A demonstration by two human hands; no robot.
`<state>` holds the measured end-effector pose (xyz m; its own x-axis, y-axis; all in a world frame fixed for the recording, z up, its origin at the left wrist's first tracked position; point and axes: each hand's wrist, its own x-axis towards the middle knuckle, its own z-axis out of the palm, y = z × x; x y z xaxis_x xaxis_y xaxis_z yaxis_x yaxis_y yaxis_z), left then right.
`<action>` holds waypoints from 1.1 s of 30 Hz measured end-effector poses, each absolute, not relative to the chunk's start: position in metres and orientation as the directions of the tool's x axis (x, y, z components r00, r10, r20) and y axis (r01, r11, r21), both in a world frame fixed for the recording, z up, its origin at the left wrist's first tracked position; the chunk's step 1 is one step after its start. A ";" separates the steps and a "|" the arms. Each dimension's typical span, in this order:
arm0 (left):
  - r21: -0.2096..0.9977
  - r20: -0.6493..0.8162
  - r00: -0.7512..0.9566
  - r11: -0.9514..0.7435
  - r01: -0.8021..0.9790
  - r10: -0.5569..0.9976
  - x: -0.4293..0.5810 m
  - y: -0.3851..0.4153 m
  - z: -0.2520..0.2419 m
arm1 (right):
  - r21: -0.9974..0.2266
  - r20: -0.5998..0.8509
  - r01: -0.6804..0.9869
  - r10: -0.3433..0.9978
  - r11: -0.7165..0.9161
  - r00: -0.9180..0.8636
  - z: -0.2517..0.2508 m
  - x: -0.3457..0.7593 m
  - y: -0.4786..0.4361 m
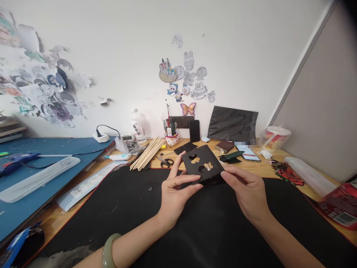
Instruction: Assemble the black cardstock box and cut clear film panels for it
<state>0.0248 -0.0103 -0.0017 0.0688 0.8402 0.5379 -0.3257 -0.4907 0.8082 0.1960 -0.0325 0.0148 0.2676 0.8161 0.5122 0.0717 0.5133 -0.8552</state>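
Observation:
Above the black mat (134,216) I hold up a small black box (199,159) with cut-out shapes in the face turned to me. Light and wood colour show through the holes. My left hand (175,190) grips its left side and lower edge, fingers spread around it, a ring on one finger. At the lower right corner, my right hand (245,186) pinches the box between thumb and fingers. The far side of the box is hidden. A green bangle (109,250) circles my left wrist.
Behind the box lie black-handled scissors (166,162), a bundle of wooden sticks (147,152), a pen cup (171,138) and an upright phone (194,130). A water bottle (138,125) stands at the wall. To the right are another phone (247,152) and a lidded cup (275,138).

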 end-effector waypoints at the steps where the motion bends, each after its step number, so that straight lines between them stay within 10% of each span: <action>1: 0.799 0.556 0.071 -0.508 -0.323 0.828 0.024 -0.010 -0.002 | -0.846 0.530 0.101 0.806 0.523 0.263 0.016 0.196 -0.034; 13: 0.379 0.918 0.094 -0.921 0.088 0.386 0.007 0.002 -0.002 | -0.480 0.817 0.404 0.565 0.779 -0.118 0.039 0.196 -0.050; 19: 0.391 0.891 0.153 -0.894 0.219 0.428 0.000 -0.001 0.001 | -0.254 0.877 0.611 0.444 0.750 -0.181 0.045 0.195 -0.056; 33: 0.244 0.636 0.650 -0.907 0.343 0.417 -0.017 -0.008 -0.013 | -0.130 0.548 0.666 0.613 0.734 -0.569 0.003 0.172 -0.045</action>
<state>-0.0170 -0.0080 -0.0134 0.6495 0.4167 0.6360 0.3430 -0.9071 0.2439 0.1719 -0.0453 0.0031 -0.5692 0.6132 0.5477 0.6661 0.7344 -0.1299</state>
